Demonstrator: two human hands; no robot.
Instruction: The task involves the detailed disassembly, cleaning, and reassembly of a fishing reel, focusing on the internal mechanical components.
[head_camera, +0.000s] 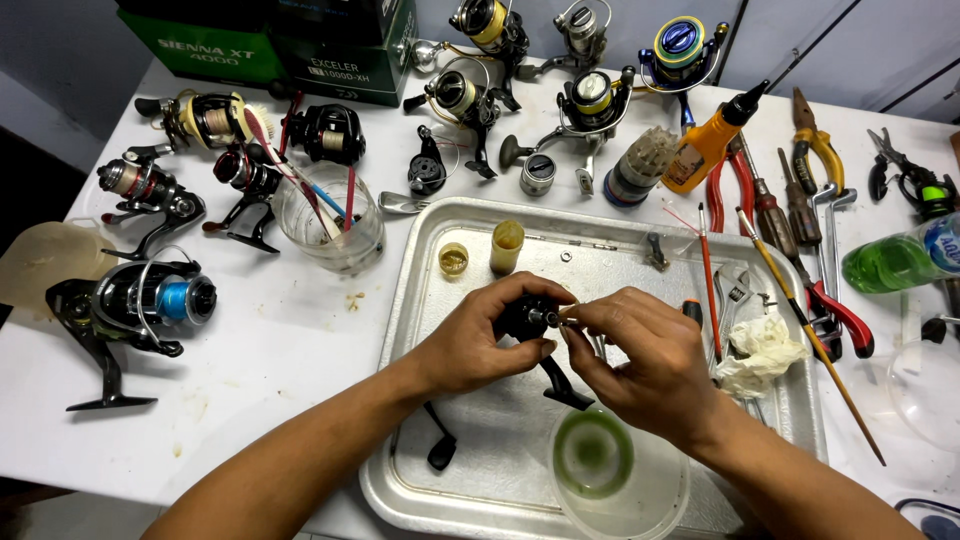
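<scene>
My left hand (478, 338) grips a black fishing reel body (530, 318) above a metal tray (425, 290); the reel's foot (567, 388) points down toward me. My right hand (645, 355) pinches a small part at the reel's shaft, fingertips touching it; the part is too small to make out. A black handle piece (440, 445) lies on the tray near my left forearm. A small yellow-filled cup (453, 259) and a yellowish tube (506, 246) stand at the tray's far side.
Several spinning reels (140, 300) lie around the white table. A clear cup with brushes (330, 215) stands left of the tray. Pliers (820, 160), screwdrivers, an orange oil bottle (705, 150), a green bottle (895, 260) and a rag (760, 350) are right. A green-tinted bowl (595, 455) sits near.
</scene>
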